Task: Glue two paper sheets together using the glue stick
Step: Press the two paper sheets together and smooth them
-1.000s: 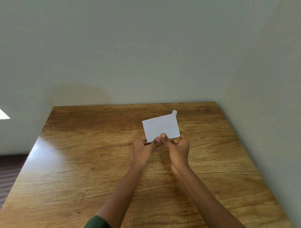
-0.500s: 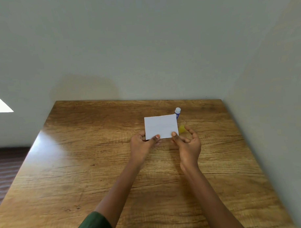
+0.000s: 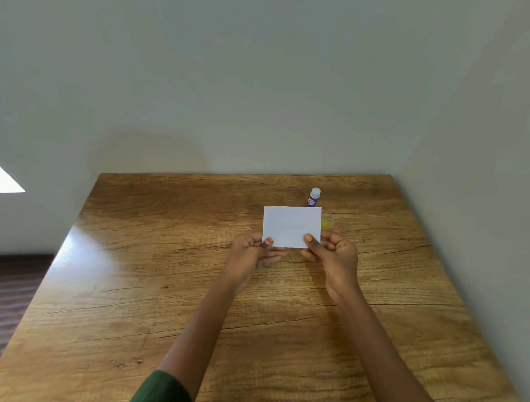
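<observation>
A small white paper (image 3: 291,225) is held up over the wooden table (image 3: 171,294). My left hand (image 3: 249,255) pinches its lower left corner with thumb on top. My right hand (image 3: 334,255) pinches its lower right corner the same way. Whether it is one sheet or two stacked I cannot tell. A blue glue stick (image 3: 313,197) with a white top stands upright just behind the paper's far right corner. A yellow cap (image 3: 324,223) peeks out at the paper's right edge, mostly hidden.
The table sits in a corner, with a pale wall along its far edge and another along its right edge. Its left edge drops to a dark floor (image 3: 11,288). Bare wood lies left of and in front of my hands.
The paper has levelled out from a tilted pose. My hands slid apart from the bottom middle to the two lower corners; the right hand opened briefly, then pinched again.
</observation>
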